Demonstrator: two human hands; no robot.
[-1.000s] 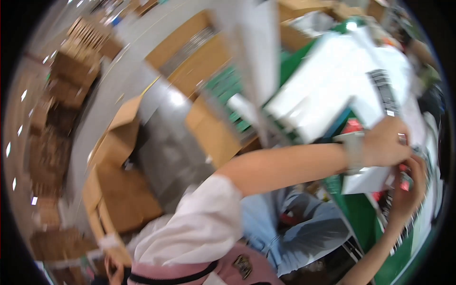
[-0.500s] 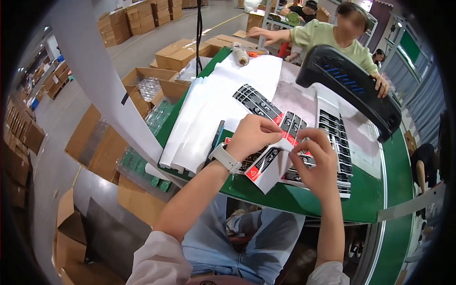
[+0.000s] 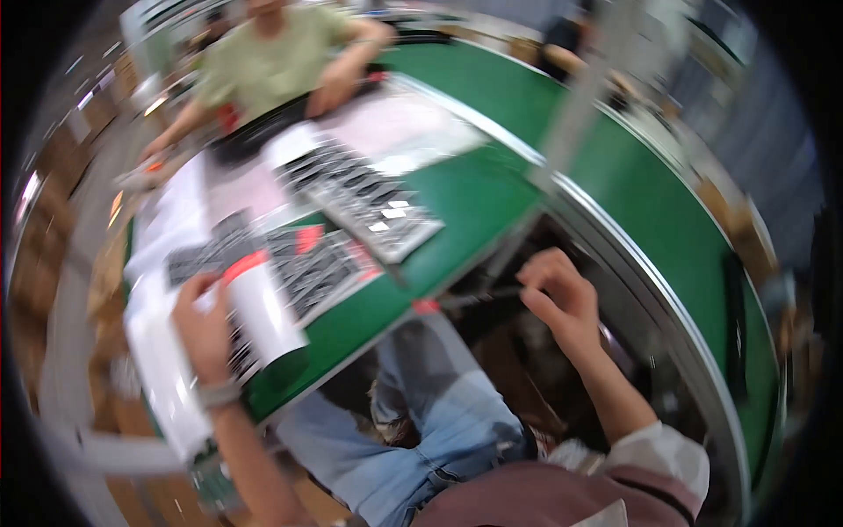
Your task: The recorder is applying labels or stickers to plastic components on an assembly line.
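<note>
The picture is blurred by motion. At the table's left, my left hand [image 3: 204, 329] grips a curled label sheet [image 3: 268, 307], its white backing bare toward the near end. My right hand [image 3: 562, 299] is raised off the table's front edge, fingers pinched. From them a thin dark strip with a red end, a peeled label [image 3: 426, 306], stretches leftward. More sheets of black labels with red parts [image 3: 307, 272] lie beside my left hand. A further black label sheet [image 3: 373, 202] lies farther right on the green table [image 3: 457, 189].
Across the table a person in a light green top [image 3: 272, 66] has a hand over a dark panel [image 3: 255, 132]. White sheets [image 3: 162, 351] cover the left side. A metal post [image 3: 571, 114] and a rail stand at the right, beside another green surface [image 3: 632, 184].
The view has swung to the right. My hands have moved far apart, the right one drawing away with a label strip. My left hand stays at the sheet.
</note>
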